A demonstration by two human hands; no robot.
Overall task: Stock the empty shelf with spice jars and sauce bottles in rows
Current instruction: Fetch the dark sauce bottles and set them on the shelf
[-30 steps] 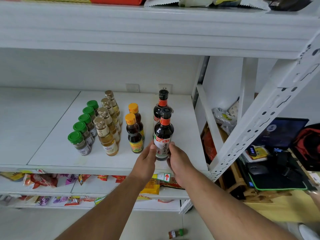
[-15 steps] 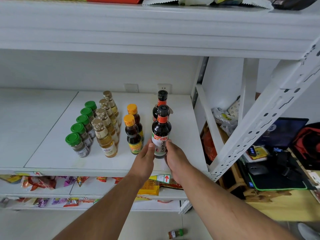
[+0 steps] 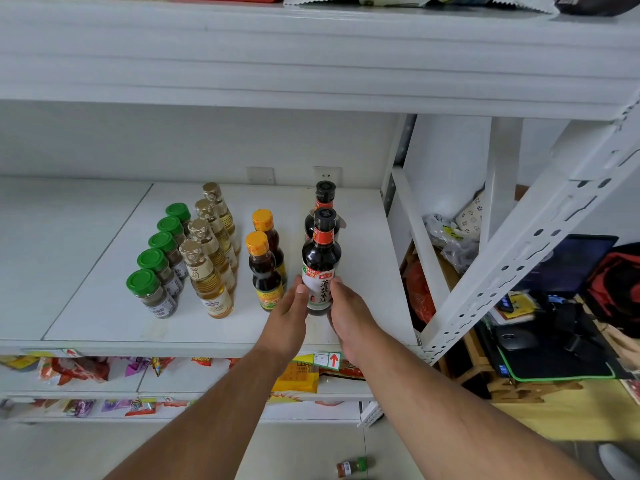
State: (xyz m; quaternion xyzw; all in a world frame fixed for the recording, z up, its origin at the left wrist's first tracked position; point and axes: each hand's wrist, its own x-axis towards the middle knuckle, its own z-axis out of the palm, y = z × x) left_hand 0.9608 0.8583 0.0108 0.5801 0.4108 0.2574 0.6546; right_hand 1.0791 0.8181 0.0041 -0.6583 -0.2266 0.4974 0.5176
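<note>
On the white shelf (image 3: 104,317) stands a dark soy sauce bottle (image 3: 321,261) with a black cap and white label. My left hand (image 3: 289,318) and my right hand (image 3: 348,317) both hold its lower body, one on each side. A second black-capped bottle (image 3: 325,197) stands right behind it. To the left run rows: two orange-capped sauce bottles (image 3: 265,271), several golden oil bottles (image 3: 207,275), and several green-lidded spice jars (image 3: 152,292).
The shelf's slanted white upright (image 3: 519,258) rises at the right. A lower shelf (image 3: 194,382) holds snack packets. One small spice jar (image 3: 351,467) lies on the floor below. A cluttered desk with a laptop (image 3: 568,265) sits beyond the rack on the right.
Both hands slid the front soy sauce bottle a little farther back on the shelf, closer to the bottle behind it. The other rows stayed put.
</note>
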